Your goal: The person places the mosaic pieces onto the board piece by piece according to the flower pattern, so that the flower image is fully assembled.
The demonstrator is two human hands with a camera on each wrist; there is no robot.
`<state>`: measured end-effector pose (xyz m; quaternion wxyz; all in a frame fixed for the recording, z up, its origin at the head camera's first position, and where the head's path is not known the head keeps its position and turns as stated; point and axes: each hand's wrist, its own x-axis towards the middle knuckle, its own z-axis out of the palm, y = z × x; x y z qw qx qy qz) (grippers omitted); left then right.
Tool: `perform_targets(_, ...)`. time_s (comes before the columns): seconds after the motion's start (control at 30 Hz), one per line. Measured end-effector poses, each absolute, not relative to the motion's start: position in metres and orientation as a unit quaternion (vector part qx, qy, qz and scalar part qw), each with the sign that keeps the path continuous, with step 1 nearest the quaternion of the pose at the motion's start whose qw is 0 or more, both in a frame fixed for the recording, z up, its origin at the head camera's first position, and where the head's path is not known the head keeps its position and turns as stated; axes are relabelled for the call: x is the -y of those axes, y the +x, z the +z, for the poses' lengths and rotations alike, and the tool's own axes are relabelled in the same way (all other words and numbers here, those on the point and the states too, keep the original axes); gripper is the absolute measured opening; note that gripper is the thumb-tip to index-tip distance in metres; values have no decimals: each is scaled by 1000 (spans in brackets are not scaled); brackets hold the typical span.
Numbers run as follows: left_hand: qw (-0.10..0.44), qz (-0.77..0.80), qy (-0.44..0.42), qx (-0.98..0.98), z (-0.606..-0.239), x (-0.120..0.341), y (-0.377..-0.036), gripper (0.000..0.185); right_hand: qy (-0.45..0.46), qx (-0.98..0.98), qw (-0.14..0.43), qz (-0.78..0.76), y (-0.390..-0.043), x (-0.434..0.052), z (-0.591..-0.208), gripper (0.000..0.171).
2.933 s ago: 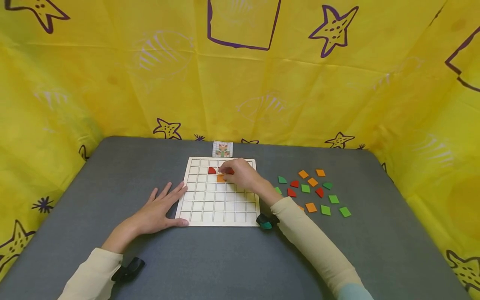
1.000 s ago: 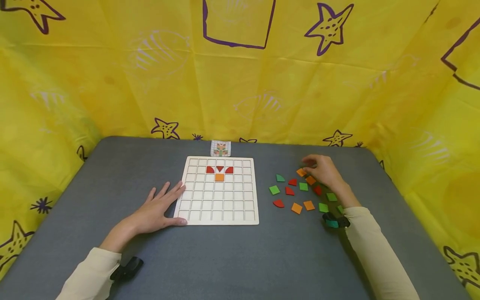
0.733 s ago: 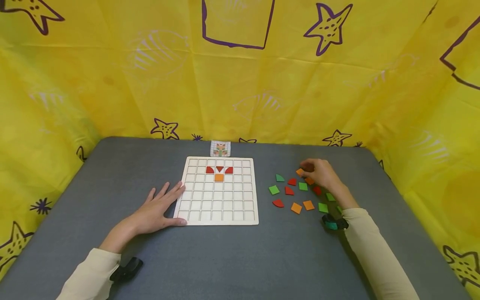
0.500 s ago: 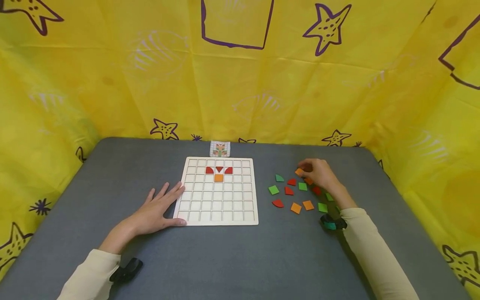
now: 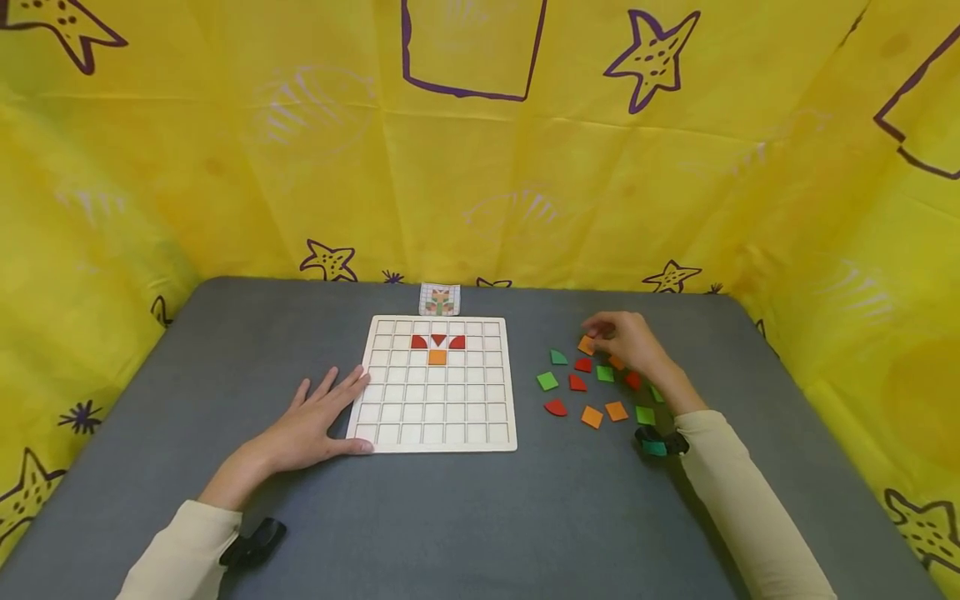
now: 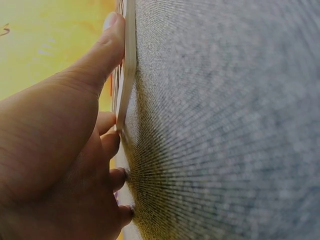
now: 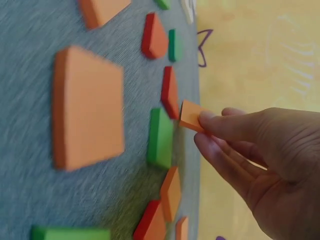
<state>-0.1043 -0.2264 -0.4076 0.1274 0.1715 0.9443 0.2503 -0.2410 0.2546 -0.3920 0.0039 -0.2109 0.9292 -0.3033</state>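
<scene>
My right hand (image 5: pixel 628 340) pinches an orange square tile (image 7: pixel 190 116) between thumb and fingers, raised off the table among the loose tiles. With fingers spread, my left hand (image 5: pixel 315 423) rests at the left edge of a pale grid board (image 5: pixel 435 427). In the left wrist view its thumb (image 6: pixel 102 52) lies on the board's rim. Near the top of the board sit a red quarter-round tile (image 5: pixel 418 342), a red triangle tile (image 5: pixel 438 340), another red quarter-round tile (image 5: pixel 457 342), and an orange square (image 5: pixel 437 357) below the triangle.
A small pattern card (image 5: pixel 439 300) lies behind the board. Right of it are scattered several loose tiles, among them a green square (image 5: pixel 547 381), a red piece (image 5: pixel 556 407) and an orange square (image 5: pixel 592 417). A yellow printed cloth (image 5: pixel 465 183) encloses the grey table (image 5: pixel 420 525).
The right hand has gone from the board to the loose tiles, taken up an orange square and shifted slightly left with it. The red triangle now shows on the board. The left hand stays.
</scene>
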Motion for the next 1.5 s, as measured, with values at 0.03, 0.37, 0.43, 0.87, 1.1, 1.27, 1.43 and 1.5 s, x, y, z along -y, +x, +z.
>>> perform_targets(0.03, 127, 249, 171, -945, -408, 226, -104, 106, -213, -928, 4, -304, -242, -253, -391, 23)
perform_targets(0.37, 127, 247, 168, -946, -407, 225, -106, 105, -247, -918, 18, -310, -249, -230, -384, 26)
perform_targets(0.43, 127, 247, 169, -946, -407, 225, -106, 105, -253, -917, 15, -309, -251, -226, -383, 26)
perform_targets(0.87, 135, 244, 164, -946, -405, 226, -107, 105, -269, -907, 28, -323, -250, -195, -380, 27)
perform_targets(1.1, 143, 246, 163, -945, -406, 227, -107, 107, -286, -896, 34, -339, -249, -172, -383, 25)
perform_targets(1.27, 142, 246, 163, -945, -405, 227, -107, 107, -300, -889, 36, -344, -249, -156, -386, 25)
perform_targets(1.43, 142, 249, 165, -944, -406, 227, -108, 107, -309, -886, 40, -344, -250, -143, -387, 25)
perform_targets(1.5, 143, 249, 163, -944, -406, 227, -108, 107, -316, -882, 41, -346, -251, -139, -388, 25)
